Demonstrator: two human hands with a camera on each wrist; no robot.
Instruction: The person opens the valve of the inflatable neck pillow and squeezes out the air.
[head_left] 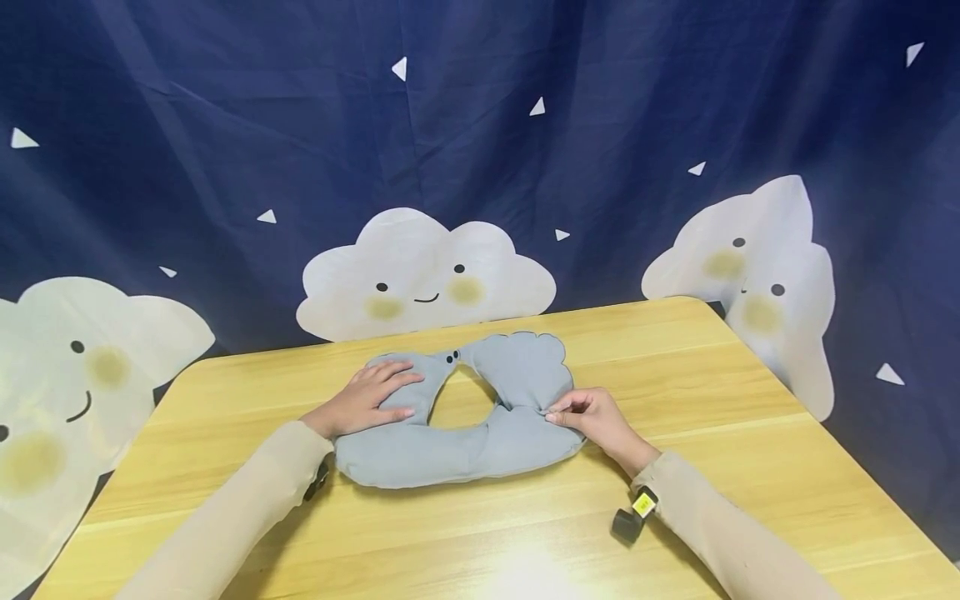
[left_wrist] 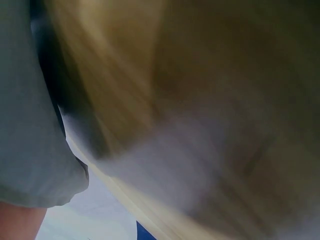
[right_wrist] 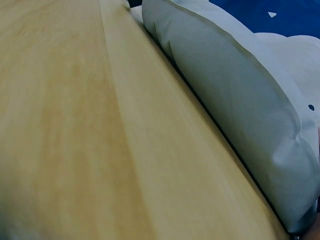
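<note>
A grey neck pillow (head_left: 457, 457), puffed up and curved round a central opening, lies on the wooden table. Two small black round fittings (head_left: 452, 357) sit at its far side, where the two ends meet. My left hand (head_left: 367, 398) rests on the pillow's left lobe with its fingers spread. At the right edge my right hand (head_left: 596, 419) pinches a bit of the pillow between thumb and forefinger, where the fabric creases. In the right wrist view the near side of the pillow (right_wrist: 235, 100) bulges above the tabletop, and the hand is mostly cut off.
The pale wooden table (head_left: 720, 400) has rounded far corners. Behind it hangs a dark blue curtain (head_left: 480, 150) with white clouds and triangles. A black wrist device (head_left: 628, 525) hangs at the right sleeve. The left wrist view shows mostly blurred tabletop (left_wrist: 130, 65) and a sleeve (left_wrist: 35, 135).
</note>
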